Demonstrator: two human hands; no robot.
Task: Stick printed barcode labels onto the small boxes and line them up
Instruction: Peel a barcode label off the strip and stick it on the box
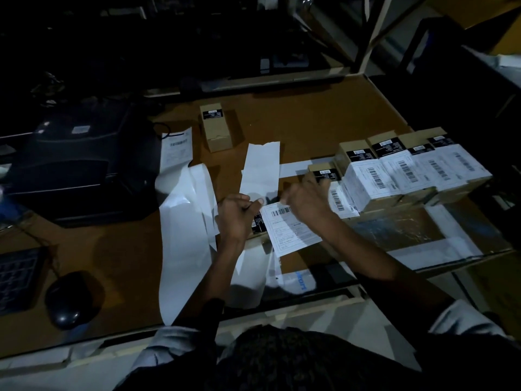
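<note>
Holding a printed label by its far edge, both hands pinched it over a small box on the bench. The left hand gripped the left corner and the right hand the right one. The label's long side ran toward the person. Just right of the right hand stood the row of labelled boxes, so that hand was nearer. One plain box waited far beyond the left hand.
</note>
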